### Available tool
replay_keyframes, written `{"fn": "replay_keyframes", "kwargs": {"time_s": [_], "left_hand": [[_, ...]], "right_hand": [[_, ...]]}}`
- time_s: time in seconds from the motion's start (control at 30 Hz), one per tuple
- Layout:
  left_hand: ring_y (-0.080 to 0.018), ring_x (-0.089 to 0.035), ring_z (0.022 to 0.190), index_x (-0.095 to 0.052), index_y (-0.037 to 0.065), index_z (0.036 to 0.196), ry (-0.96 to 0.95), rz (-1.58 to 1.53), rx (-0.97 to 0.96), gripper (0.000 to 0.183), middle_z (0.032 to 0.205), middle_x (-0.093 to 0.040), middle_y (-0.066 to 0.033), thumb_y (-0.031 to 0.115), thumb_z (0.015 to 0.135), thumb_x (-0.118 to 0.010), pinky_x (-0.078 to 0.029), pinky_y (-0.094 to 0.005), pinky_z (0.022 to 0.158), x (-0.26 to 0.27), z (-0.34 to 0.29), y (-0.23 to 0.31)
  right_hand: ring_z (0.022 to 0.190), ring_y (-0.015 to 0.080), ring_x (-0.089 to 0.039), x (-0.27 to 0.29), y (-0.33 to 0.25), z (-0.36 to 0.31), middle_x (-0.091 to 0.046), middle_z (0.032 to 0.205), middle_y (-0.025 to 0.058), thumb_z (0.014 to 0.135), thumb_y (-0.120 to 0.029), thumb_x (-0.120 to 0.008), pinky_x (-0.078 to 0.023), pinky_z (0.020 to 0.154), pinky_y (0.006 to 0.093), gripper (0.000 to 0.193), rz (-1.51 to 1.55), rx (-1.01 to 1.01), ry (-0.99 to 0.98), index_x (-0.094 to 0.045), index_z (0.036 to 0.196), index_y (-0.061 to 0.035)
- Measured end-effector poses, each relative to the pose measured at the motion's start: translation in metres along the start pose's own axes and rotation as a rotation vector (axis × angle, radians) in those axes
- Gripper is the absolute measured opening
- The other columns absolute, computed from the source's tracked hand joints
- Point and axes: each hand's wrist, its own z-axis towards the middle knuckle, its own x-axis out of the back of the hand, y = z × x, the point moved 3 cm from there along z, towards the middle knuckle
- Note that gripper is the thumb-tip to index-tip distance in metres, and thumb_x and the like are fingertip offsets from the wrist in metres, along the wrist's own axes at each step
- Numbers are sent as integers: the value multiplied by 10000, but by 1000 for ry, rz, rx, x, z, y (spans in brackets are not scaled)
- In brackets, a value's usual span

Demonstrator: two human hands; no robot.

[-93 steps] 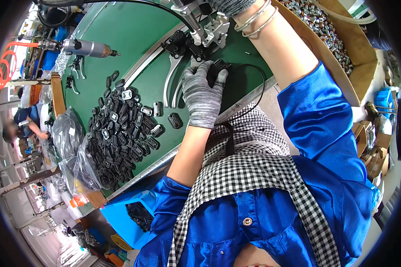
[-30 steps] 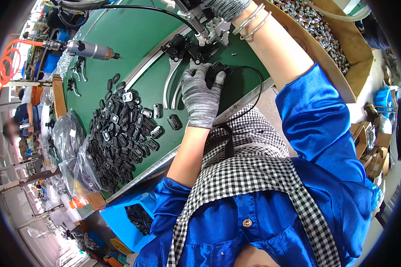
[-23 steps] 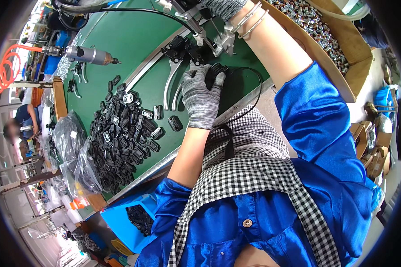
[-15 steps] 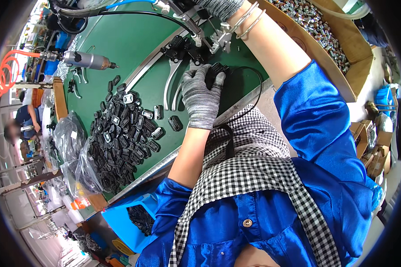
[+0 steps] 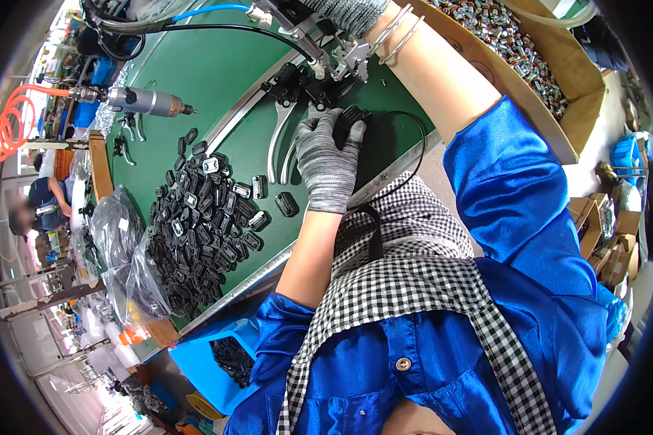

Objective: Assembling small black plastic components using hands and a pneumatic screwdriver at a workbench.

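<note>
My left hand point(image 5: 328, 163), in a grey knit glove, is closed around a brake lever at the middle of the green bench. The silver blade of that brake lever point(image 5: 289, 161) sticks out beside my palm, and a small black piece point(image 5: 354, 114) shows between thumb and fingertips. Next to it lies another brake lever point(image 5: 279, 134) with a black body. Both reach up to a metal fixture point(image 5: 341, 61) with an air line. My right hand point(image 5: 352, 13), gloved too, is at the top of the fixture; its fingers are hidden.
A heap of small black parts point(image 5: 196, 225) lies left of my hand, beside plastic bags point(image 5: 116, 225). An air screwdriver point(image 5: 149, 101) on an orange coil is at the far left. A cardboard box point(image 5: 573, 87) of metal parts stands right; a blue bin point(image 5: 196, 362) sits below the bench edge.
My right hand has shifted slightly left and up with the fixture's upper part. My left hand keeps its grip, almost unmoved.
</note>
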Motion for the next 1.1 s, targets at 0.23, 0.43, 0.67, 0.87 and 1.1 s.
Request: {"fn": "replay_keyframes", "kwargs": {"time_s": [0.23, 0.43, 0.67, 0.87, 1.1], "left_hand": [[-313, -634, 941, -681, 74, 1130, 65, 31, -61, 431, 1077, -594, -183, 331, 803, -796, -525, -403, 859, 1, -1, 0], [-368, -592, 1024, -659, 62, 1163, -13, -35, -21, 495, 1123, -564, -207, 393, 811, -769, -500, -450, 897, 0, 2, 0], [-378, -589, 1013, -656, 37, 1151, -7, -26, -47, 501, 1119, -554, -226, 395, 817, -762, -498, -451, 884, 1, 1, 4], [-385, -579, 1017, -649, 10, 1139, 10, 19, -48, 523, 1128, -546, -239, 407, 817, -759, -489, -463, 890, -2, 2, 3], [-341, -632, 899, -674, 0, 1120, 109, 7, -79, 468, 1032, -590, -228, 324, 804, -795, -520, -418, 824, -3, 2, -2]], "right_hand": [[595, 86, -536, -8, -14, -36, -598, 704, -28, 923, -457, -661, -430, 540, 244, 403, 329, -87, -67, -695, 952, -57], [655, 69, -565, -8, -21, -41, -645, 795, -8, 937, -403, -660, -454, 582, 234, 378, 283, -6, -19, -696, 1004, -33], [683, 69, -580, -12, -29, -50, -663, 822, 10, 940, -380, -660, -465, 601, 233, 376, 425, -2, 69, -693, 1021, -15], [700, 70, -587, -4, -10, -53, -670, 829, 22, 939, -375, -660, -470, 613, 232, 378, 224, 150, 61, -690, 1029, -9], [720, 70, -595, -2, 13, -55, -680, 837, 36, 938, -368, -659, -475, 627, 231, 381, 101, 367, 104, -686, 1039, -2]]}}
